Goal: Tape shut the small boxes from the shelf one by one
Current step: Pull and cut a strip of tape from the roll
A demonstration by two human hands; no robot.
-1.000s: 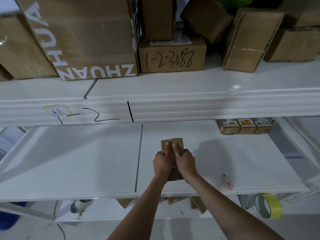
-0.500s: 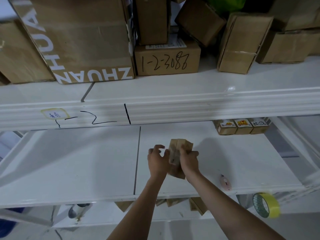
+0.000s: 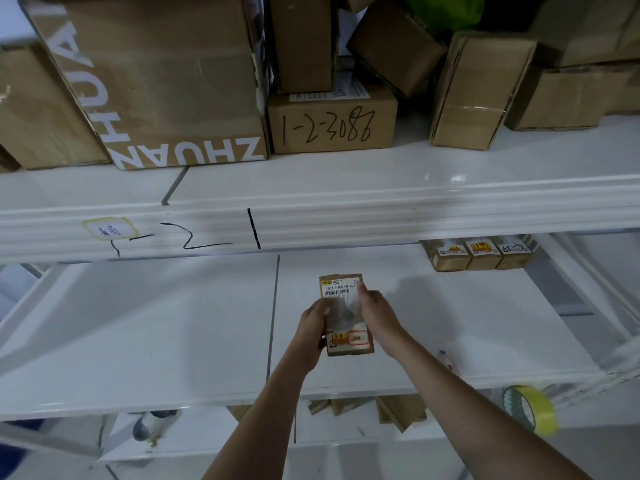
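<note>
While both hands hold the small box (image 3: 346, 315) above the middle shelf (image 3: 173, 323), a little in from its front edge and just right of the seam between its two panels, the risks lie mostly in the hold itself. The left hand (image 3: 313, 329) has its fingers curled round the box's left side, and the right hand (image 3: 375, 313) pinches the right side with a fingertip up near the printed label; each grip is closed on the box, which faces up with its label showing. Should one hand let go to fetch tape, the box could tip out of the other hand and drop onto the shelf or past its front edge to the level below. The yellow tape roll (image 3: 530, 408) sits low by the shelf's front right corner, well apart from the hands, so reaching it one-handed invites exactly that slip. A small pink cutter (image 3: 446, 362) lies near the front edge right of the right forearm, and a sweeping arm could knock it off. Whether the flaps are fully closed cannot be told; taping over a lifted flap would leave a poor seal.
</note>
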